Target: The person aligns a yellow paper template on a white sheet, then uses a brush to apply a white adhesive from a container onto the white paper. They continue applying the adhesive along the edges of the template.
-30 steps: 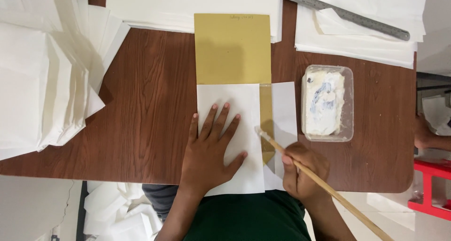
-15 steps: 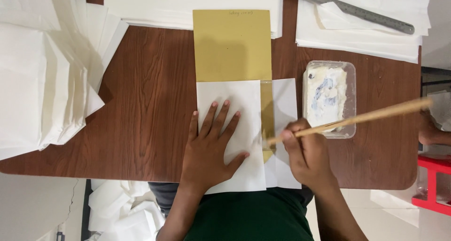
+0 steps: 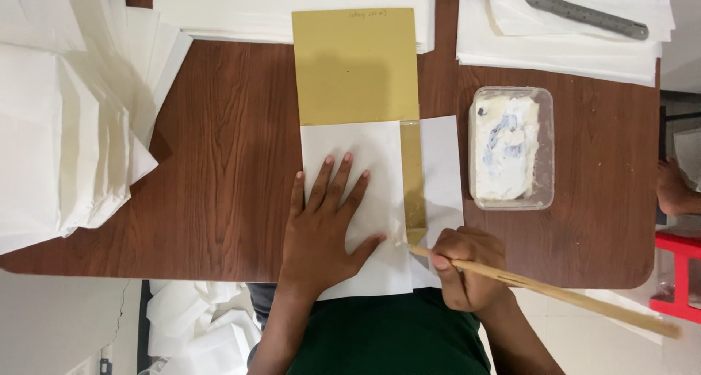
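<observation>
My left hand (image 3: 328, 229) lies flat with fingers spread on a folded white paper sheet (image 3: 372, 152) at the near table edge. Under the sheet is a mustard-yellow card (image 3: 354, 64), a strip of it showing between the folded flap and the right part of the paper. My right hand (image 3: 467, 269) grips a long wooden stick (image 3: 555, 293), its tip touching the paper's edge near the bottom of the yellow strip. The stick's handle points away to the lower right.
A clear plastic tub of white paste (image 3: 511, 147) sits to the right. White paper stacks (image 3: 66, 127) fill the left, back and right of the brown wooden table (image 3: 226, 148). A metal ruler (image 3: 562, 8) lies at the back right. Another person's hand (image 3: 675, 189) shows at the right edge.
My right hand swung the stick from pointing at the paste tub back down, so its tip is now at the paper edge. My left hand has stayed flat on the sheet.
</observation>
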